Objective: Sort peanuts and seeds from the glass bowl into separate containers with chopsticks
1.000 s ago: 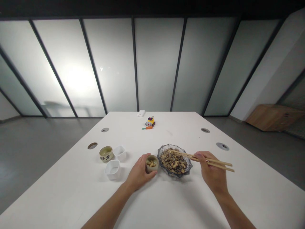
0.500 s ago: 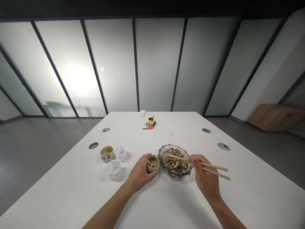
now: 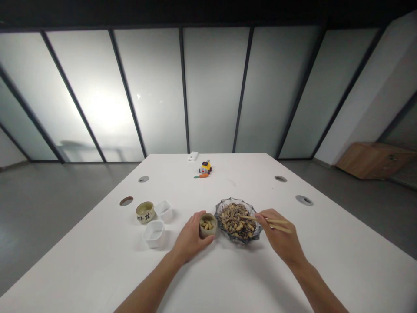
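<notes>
A pair of wooden chopsticks sits just right of the frame's centre, clamped between the fingers of the right hand. Their tips reach left into a glass dish heaped with dark seeds and pale nuts; whether the tips pinch anything cannot be told. Just left of the dish, touching or nearly touching its rim, stands a small tan cup with a few pale nuts inside — the left hand wraps around its near side, thumb and fingers closed on the cup wall.

Further left lie two white square containers and a glazed cup with dark characters, well apart from the hands. All of this rests on a white table, which shows broad bare surface toward the bottom of the frame and to the right of the dish. Round cable holes dot its left and right sides. At the far edge — upper centre — sit a small yellow toy and a white box.
</notes>
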`<move>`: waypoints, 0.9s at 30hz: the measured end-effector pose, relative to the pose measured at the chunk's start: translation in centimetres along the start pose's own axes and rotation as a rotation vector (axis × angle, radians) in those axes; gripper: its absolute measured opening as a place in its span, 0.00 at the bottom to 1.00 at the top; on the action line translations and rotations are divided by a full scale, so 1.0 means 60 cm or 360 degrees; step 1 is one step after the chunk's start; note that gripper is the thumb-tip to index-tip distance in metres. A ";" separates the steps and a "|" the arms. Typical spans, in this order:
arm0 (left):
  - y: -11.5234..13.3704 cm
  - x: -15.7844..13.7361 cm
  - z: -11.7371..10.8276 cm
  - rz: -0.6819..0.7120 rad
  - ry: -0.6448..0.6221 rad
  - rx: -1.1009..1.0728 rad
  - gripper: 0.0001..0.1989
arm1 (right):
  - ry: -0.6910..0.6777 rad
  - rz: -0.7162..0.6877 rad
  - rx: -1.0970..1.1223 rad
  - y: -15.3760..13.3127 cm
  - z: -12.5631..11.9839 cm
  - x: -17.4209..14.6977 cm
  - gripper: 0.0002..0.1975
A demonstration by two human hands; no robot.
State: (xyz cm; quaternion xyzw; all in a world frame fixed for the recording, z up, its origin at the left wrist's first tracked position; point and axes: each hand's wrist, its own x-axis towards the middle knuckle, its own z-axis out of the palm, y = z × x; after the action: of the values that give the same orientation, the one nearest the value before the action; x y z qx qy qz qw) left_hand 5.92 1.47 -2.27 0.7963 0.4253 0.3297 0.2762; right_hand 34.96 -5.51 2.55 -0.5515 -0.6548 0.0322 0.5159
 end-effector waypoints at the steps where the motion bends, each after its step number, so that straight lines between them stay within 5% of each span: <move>1: 0.000 0.000 0.000 -0.0004 -0.0003 0.0000 0.34 | -0.0033 0.0016 0.0024 -0.001 0.000 -0.001 0.18; 11: 0.006 -0.002 -0.003 0.0006 -0.0004 -0.0005 0.34 | 0.0237 0.0205 -0.0015 -0.003 -0.017 0.012 0.23; 17: 0.004 -0.001 -0.001 -0.0016 -0.0008 0.0006 0.35 | 0.0382 0.0501 0.0512 -0.015 0.018 -0.006 0.23; 22: 0.003 -0.003 0.000 -0.0022 0.0002 0.0002 0.35 | 0.0271 0.0194 0.0505 -0.065 0.050 -0.029 0.19; 27: 0.006 -0.003 -0.002 -0.0016 0.0004 0.0005 0.35 | 0.0377 -0.0006 0.0231 -0.066 0.021 -0.020 0.21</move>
State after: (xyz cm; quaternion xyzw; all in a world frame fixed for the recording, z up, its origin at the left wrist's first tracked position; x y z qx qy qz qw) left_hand 5.91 1.14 -1.97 0.7941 0.4302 0.3287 0.2761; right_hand 31.15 -7.32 3.62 -0.5113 -0.5862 0.0133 0.6282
